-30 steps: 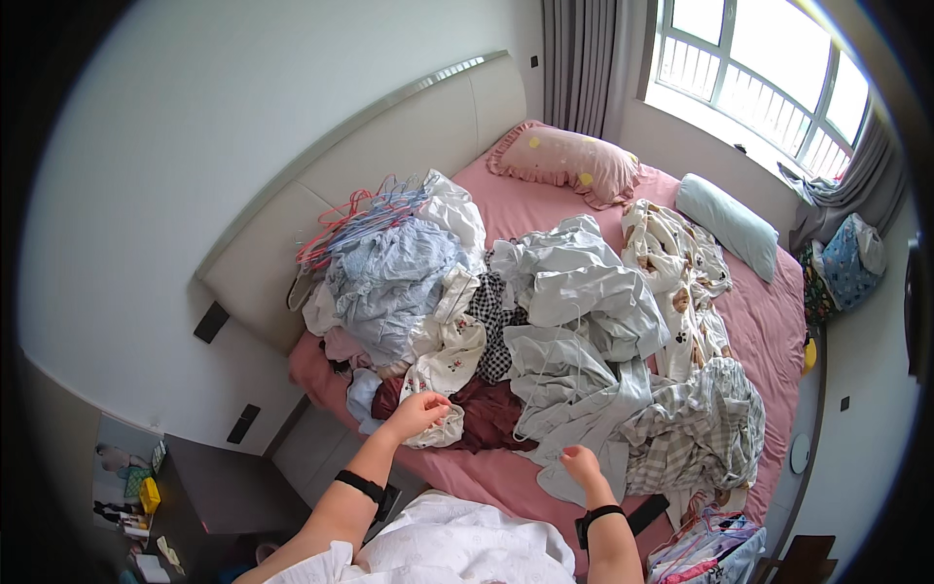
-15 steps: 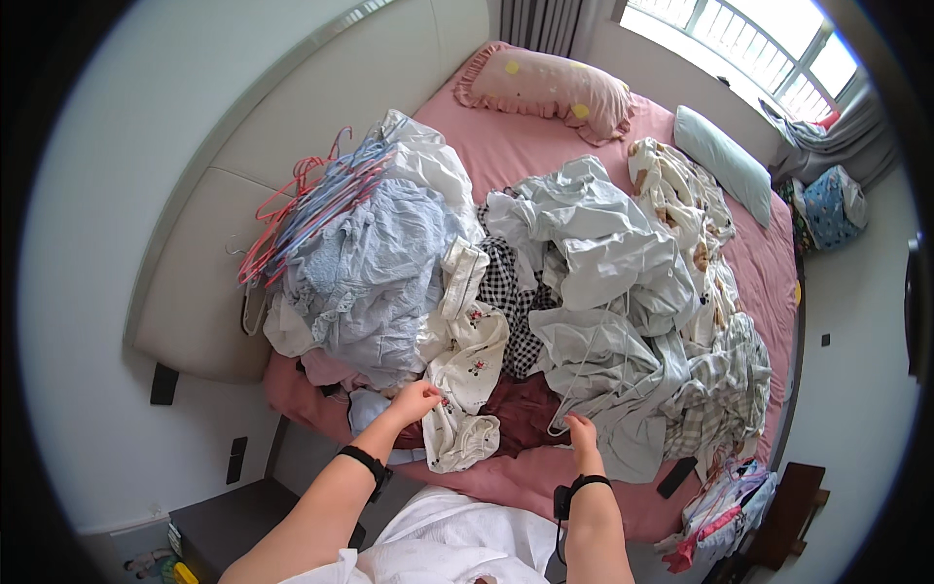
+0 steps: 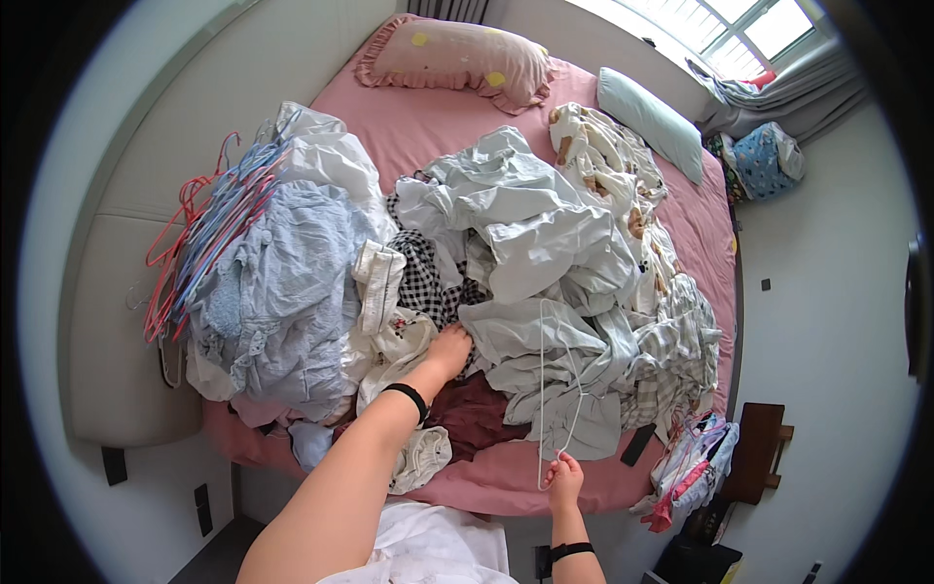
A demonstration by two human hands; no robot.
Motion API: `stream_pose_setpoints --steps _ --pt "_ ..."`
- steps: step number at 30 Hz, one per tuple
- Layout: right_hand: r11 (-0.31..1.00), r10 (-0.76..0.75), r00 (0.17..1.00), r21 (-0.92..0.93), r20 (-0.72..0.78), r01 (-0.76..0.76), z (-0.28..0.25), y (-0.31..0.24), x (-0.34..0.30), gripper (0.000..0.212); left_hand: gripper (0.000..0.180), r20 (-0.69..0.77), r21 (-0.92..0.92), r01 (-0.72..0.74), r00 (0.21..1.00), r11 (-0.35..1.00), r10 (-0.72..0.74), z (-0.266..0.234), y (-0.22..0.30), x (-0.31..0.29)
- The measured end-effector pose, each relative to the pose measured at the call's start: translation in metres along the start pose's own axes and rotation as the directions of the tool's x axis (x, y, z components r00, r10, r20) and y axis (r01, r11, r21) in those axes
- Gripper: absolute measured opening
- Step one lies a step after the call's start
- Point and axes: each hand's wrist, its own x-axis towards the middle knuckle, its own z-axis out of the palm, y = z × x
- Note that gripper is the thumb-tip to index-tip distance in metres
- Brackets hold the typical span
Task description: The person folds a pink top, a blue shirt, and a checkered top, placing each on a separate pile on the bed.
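A bed with a pink sheet (image 3: 467, 127) is seen from above, heaped with unsorted laundry. The left hand (image 3: 449, 352) is extended into the middle of the heap and rests on a black-and-white checked garment (image 3: 428, 277), beside a cream patterned cloth (image 3: 394, 341); the fingertips are buried among the fabric, so it cannot be told whether anything is gripped. A black band is worn on that wrist.

The right hand (image 3: 564, 479) is held low at the near edge of the bed, closed around the hook end of a thin white wire hanger (image 3: 556, 380). The hanger is stood up from the hand and lies across a pile of pale grey-green garments (image 3: 525, 243) (its far end is reached near the middle of that pile). A dark maroon garment (image 3: 477, 414) is noted between the two hands, on the sheet.

To the left, a light blue bundle of clothes (image 3: 282, 282) is recorded, with a bunch of red and blue hangers (image 3: 199, 238) lying against the padded headboard side. A checked grey garment (image 3: 681, 341) is found at the right edge. A pink frilled pillow (image 3: 452, 58) and a pale green pillow (image 3: 650, 122) are placed at the far end. A dark wooden stool (image 3: 759, 448) is seen on the floor to the right.
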Motion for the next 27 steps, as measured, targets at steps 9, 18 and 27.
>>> stream_pose_setpoints --steps 9,18,27 --pt "0.999 0.029 1.0 0.045 -0.005 -0.028 0.017 -0.008 -0.025 0.012 0.065 0.546 0.343 0.323 0.696 0.882 -0.467 -0.025 -0.042 -0.009" --pt "0.974 -0.204 0.979 0.103 0.027 0.2 0.002 -0.038 -0.036 0.006 0.037 0.578 -0.43 0.766 0.64 0.478 -0.506 -0.118 -0.009 -0.052" --pt "0.922 -0.364 0.827 0.037 0.428 0.386 0.044 -0.117 -0.045 0.025 0.037 -0.103 -0.986 -0.142 0.934 -0.09 -0.342 -0.311 0.058 -0.101"
